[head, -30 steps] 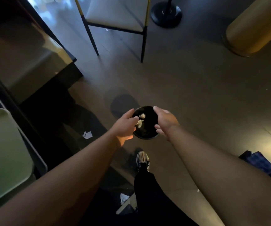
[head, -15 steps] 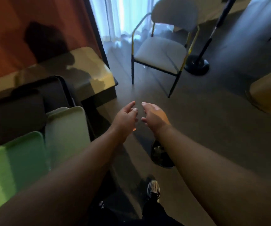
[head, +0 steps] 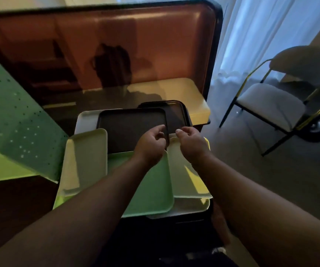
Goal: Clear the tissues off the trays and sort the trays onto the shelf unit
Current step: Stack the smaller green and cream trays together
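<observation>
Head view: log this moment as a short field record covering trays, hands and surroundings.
dark trays: two black rectangular plastic trays, overlapping, at the far end of the pile
green tray: flat mint-green plastic tray, nearest, partly under the forearms
pale trays: cream rectangular trays at left and right
tissues: none visible on the trays
left hand: fingers loosely curled, grip empty, over the front black tray's corner
right hand: fingers loosely curled, grip empty
surroundings: grey cushioned metal-framed chair at right

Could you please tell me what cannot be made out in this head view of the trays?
- Left hand: whether it touches the dark tray; fingers overlap the rim.
- Green tray: largely hidden by the left forearm.
- Rear dark tray: front covered by the nearer one.
- Shelf unit: not identifiable.
- Tissues: none visible; the light is dim.
</observation>
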